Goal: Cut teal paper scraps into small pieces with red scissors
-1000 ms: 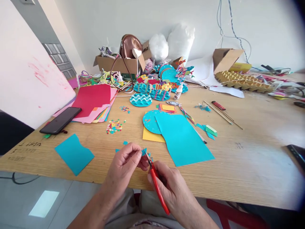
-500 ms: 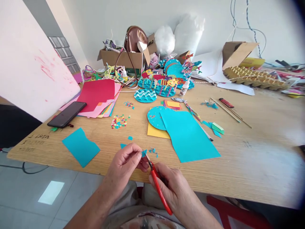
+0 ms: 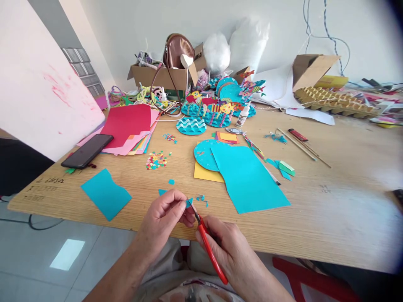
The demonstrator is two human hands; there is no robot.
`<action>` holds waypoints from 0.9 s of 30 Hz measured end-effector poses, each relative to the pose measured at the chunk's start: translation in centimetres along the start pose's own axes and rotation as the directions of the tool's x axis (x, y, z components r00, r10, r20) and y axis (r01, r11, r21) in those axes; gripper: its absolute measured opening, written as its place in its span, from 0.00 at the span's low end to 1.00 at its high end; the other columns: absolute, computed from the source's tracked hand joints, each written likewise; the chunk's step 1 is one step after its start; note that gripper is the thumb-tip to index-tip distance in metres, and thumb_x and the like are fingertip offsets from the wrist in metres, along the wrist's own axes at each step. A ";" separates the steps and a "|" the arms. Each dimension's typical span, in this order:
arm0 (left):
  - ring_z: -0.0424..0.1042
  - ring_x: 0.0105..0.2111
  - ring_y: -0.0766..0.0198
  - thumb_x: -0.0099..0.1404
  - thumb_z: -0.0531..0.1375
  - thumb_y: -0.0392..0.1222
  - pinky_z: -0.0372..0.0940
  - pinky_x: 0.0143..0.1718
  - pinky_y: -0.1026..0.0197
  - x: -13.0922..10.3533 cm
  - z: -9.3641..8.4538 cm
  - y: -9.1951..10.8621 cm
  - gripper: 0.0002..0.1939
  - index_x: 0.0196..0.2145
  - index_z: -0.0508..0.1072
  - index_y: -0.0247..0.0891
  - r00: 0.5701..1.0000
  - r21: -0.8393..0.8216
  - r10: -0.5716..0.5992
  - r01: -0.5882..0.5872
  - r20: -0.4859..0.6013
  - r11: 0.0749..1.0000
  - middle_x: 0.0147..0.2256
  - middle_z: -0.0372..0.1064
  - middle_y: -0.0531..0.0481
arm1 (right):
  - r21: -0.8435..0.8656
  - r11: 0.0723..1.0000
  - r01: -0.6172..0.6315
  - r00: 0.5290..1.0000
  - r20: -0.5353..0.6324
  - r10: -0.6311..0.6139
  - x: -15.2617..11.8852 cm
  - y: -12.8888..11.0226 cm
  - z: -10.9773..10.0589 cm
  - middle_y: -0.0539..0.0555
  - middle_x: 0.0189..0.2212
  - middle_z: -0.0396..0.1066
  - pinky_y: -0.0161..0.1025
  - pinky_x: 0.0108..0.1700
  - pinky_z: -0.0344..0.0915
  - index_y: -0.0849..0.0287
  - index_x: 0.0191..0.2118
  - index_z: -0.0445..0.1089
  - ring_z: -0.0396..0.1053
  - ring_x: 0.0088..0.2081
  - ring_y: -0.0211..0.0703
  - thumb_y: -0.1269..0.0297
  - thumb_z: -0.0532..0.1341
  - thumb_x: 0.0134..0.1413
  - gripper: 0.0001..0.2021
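Note:
Between the thumb and fingers of my left hand [image 3: 166, 214] is a small piece of blue paper [image 3: 189, 202], mostly covered by the fingertips. My right hand [image 3: 228, 243] is wrapped round red-handled scissors [image 3: 210, 253], whose blade tips meet the piece's edge. Just beyond the hands lie tiny blue paper scraps [image 3: 202, 199], a small blue square [image 3: 171, 182] and another blue piece partly behind my left hand. To the right, a large blue sheet [image 3: 252, 180] overlaps a blue disc [image 3: 206, 155] and yellow paper [image 3: 208, 172]. A notched blue sheet [image 3: 106, 195] lies to the left.
Paper dots [image 3: 157, 160] lie mid-table. A phone [image 3: 88, 151] rests beside stacked coloured paper [image 3: 129, 126]. Behind stand decorated blue discs [image 3: 191, 126], a glue bottle [image 3: 242, 115] and a cardboard box [image 3: 151, 77]. Wooden sticks [image 3: 296, 144] and an egg tray [image 3: 333, 102] are to the right.
The whole view has shifted very slightly, with things sitting a little further left. Both hands keep nearly the same pose, and the scissors stay at the blue piece.

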State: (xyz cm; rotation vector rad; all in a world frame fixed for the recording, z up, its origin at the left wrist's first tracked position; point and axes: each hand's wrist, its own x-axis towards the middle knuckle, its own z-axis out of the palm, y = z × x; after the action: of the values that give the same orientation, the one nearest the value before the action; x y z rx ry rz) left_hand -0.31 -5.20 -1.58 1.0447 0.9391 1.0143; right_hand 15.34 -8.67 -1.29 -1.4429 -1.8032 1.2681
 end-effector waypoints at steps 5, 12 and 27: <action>0.70 0.27 0.66 0.61 0.57 0.41 0.68 0.29 0.63 0.0 -0.2 0.1 0.08 0.27 0.69 0.36 1.000 0.028 -0.026 0.026 -0.008 0.999 0.26 0.70 0.51 | -0.038 0.999 0.002 1.000 0.006 -0.002 0.1 0.2 -0.1 0.47 0.21 0.59 0.33 0.25 0.50 0.56 0.23 0.53 0.53 0.23 0.36 0.57 0.47 0.60 0.15; 0.70 0.34 0.63 0.63 0.54 0.45 0.66 0.34 0.63 1.3 -2.3 2.0 0.11 0.39 0.71 0.39 0.991 0.410 -0.024 -0.032 0.131 0.912 0.35 0.70 0.49 | -0.242 0.970 -0.031 0.999 0.032 0.040 0.5 0.0 -0.7 0.48 0.19 0.60 0.34 0.23 0.47 0.55 0.23 0.53 0.53 0.21 0.36 0.58 0.47 0.59 0.14; 0.59 0.25 0.69 0.60 0.53 0.40 0.54 0.27 0.67 5.7 -2.4 4.3 0.08 0.25 0.65 0.37 0.883 0.799 -0.287 -0.145 0.370 0.584 0.22 0.59 0.58 | -0.538 0.838 -0.093 0.976 0.116 0.183 2.0 -1.5 -2.5 0.52 0.23 0.70 0.33 0.24 0.49 0.59 0.26 0.64 0.60 0.21 0.36 0.64 0.49 0.61 0.14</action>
State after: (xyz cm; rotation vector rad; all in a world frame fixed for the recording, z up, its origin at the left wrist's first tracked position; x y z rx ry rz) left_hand -1.98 1.61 1.23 1.9101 1.0364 0.1444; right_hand 16.05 -5.90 0.80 -1.8319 -2.3263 1.0136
